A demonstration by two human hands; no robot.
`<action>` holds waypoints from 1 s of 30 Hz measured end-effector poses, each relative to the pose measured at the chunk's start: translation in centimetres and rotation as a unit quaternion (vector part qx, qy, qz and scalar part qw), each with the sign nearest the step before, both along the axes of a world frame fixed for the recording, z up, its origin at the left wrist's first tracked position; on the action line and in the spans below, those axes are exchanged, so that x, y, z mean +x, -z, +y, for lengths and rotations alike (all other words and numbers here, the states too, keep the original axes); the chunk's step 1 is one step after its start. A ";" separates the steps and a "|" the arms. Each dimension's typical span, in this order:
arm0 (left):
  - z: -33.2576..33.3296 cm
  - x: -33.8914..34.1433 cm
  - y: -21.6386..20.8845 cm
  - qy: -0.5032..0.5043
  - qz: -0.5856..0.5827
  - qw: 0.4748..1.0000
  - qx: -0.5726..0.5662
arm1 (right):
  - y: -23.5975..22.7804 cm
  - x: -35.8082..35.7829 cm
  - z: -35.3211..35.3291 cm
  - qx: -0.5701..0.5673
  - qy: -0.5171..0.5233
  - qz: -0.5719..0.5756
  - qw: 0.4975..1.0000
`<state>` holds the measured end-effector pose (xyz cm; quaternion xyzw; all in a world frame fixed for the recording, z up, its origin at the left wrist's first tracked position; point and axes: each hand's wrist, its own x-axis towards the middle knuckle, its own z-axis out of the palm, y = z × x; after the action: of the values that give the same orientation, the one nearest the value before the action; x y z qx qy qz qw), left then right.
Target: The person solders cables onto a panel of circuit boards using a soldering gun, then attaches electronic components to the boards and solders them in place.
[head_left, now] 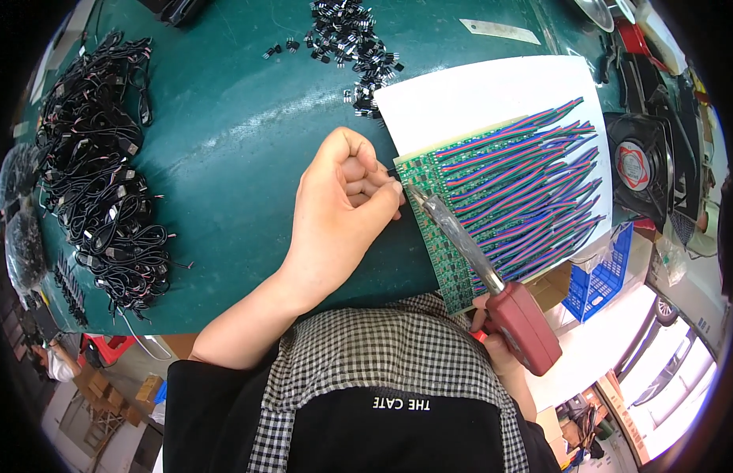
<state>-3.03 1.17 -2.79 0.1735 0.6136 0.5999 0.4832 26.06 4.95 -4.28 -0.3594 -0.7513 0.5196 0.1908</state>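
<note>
My right hand [502,356] is closed round the red handle of a soldering iron [524,327]. The iron's metal barrel slants up and left, its tip close to the left edge of a green circuit board panel [457,280]. At that same edge the fingers of my left hand [335,209] are curled in a pinch. A small black part [392,171] shows at these fingertips, mostly hidden by them. Rows of blue, red, green and black wires [516,185] run rightward from the panel. White board or paper [461,94] lies beneath it.
Small black components with metal pins [346,35] lie heaped at the far middle of the green table [224,165]. Bundled black cables [106,173] cover its left side. A steel ruler [500,31] rests at the back. To the right are a black fan [638,165] and blue crate [599,276].
</note>
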 end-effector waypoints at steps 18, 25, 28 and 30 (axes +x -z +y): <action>0.1 0.0 0.1 -0.012 -0.019 1.000 0.007 | -0.3 0.1 -0.1 -0.040 0.011 -0.003 0.999; 0.2 0.0 0.2 -0.028 -0.026 0.999 0.013 | -1.9 -1.8 0.6 -0.168 0.057 0.042 0.983; 0.2 0.0 0.2 -0.026 -0.021 0.999 0.014 | -1.3 -1.5 0.0 -0.154 0.057 0.059 0.985; 0.2 0.1 0.2 -0.025 -0.018 0.999 0.013 | -1.0 -1.3 -0.1 -0.132 0.058 0.081 0.986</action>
<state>-2.95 1.38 -2.95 0.1534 0.6009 0.6226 0.4772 24.78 4.81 -3.27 -0.3810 -0.6357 0.6300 0.2320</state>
